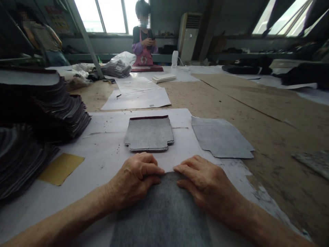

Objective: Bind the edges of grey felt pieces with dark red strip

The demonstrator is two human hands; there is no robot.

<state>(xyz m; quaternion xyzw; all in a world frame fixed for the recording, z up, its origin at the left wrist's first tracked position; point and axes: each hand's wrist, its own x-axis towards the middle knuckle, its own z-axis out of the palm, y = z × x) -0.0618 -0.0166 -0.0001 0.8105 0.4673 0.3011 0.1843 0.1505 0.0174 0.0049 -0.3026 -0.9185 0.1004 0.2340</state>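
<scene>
A grey fabric-like panel lies in front of me on white paper. My left hand pinches its far edge, thumb below and fingers on top. At the same edge, a little to the right, my right hand grips it between thumb and fingers. Just beyond my hands sits a small stack of notched grey panels with a dark red strip along its far edge. Another grey panel, with notched corners, lies flat to the right.
Tall stacks of dark panels stand on the left, near a yellow-brown square. White sheets and a plastic bag lie farther back. Across the table a person in a pink apron holds a small dark object. Dark material is piled at far right.
</scene>
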